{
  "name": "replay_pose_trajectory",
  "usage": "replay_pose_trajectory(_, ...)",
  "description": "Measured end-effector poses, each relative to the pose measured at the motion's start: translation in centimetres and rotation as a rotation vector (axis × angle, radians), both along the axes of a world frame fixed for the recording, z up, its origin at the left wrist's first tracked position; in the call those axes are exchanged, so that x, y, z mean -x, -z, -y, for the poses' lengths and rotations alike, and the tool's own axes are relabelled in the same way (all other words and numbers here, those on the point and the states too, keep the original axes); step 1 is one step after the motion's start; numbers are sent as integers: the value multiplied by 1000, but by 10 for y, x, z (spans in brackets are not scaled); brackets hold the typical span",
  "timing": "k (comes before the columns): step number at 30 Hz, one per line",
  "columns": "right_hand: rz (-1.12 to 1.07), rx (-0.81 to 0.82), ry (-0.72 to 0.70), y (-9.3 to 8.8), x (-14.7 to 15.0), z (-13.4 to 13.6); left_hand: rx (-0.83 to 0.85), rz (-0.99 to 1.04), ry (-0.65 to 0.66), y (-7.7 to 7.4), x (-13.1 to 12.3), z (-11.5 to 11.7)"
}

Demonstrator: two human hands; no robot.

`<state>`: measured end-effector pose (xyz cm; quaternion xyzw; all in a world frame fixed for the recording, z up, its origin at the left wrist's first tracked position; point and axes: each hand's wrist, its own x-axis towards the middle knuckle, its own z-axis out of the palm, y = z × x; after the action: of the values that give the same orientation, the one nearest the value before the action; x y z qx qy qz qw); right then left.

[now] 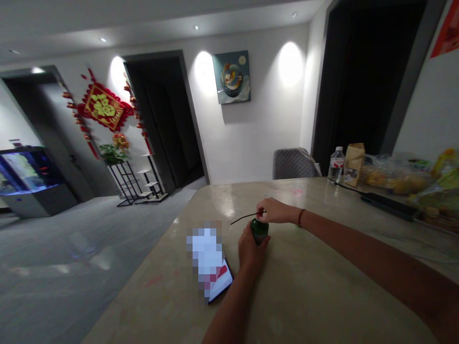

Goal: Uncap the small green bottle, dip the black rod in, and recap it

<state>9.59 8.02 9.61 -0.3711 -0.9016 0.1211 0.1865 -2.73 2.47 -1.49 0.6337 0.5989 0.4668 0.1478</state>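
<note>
My left hand [250, 251] is wrapped round a small dark green container [259, 231] that stands on the table; whether it is a jar, a can or a bottle is hard to make out. Just above its top, my right hand [274, 210] is closed in a pinch on a thin black stick [245, 218]. The stick points out to the left over the table and bends slightly near its free end. My right fingertips are close to the container's top, and I cannot tell whether they touch it. Left of my left forearm lies a phone [221, 284] with a lit, partly pixelated screen.
The pale stone table [322, 286] has a rounded far left corner. At the back right are a water bottle [336, 165], a brown paper bag [354, 165], plastic bags of food [394, 179] and a black power strip [389, 205]. A grey chair [294, 163] stands beyond the far edge.
</note>
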Motion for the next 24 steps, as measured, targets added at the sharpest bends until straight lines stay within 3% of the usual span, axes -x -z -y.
replay_pose_trajectory(4,-104,33,66,-12,-6,-7,27,29,-12,1,0,-1)
replay_pose_trajectory(9,-369,4,265,-47,-53,-25,27,37,-17,2,0,-2)
replay_pose_trajectory(11,-362,67,238,-53,-69,-29,14,29,-17,2,-1,-2)
replay_pose_trajectory(14,-151,252,175,-41,-74,-29,-12,17,-8,1,-1,-1)
replay_pose_trajectory(17,91,393,246,-11,-59,-30,-14,8,-5,-1,-1,0)
replay_pose_trajectory(20,224,397,371,14,-40,-37,17,29,-11,-2,-2,0)
replay_pose_trajectory(24,193,334,464,24,-27,-51,43,50,-8,-3,-2,2)
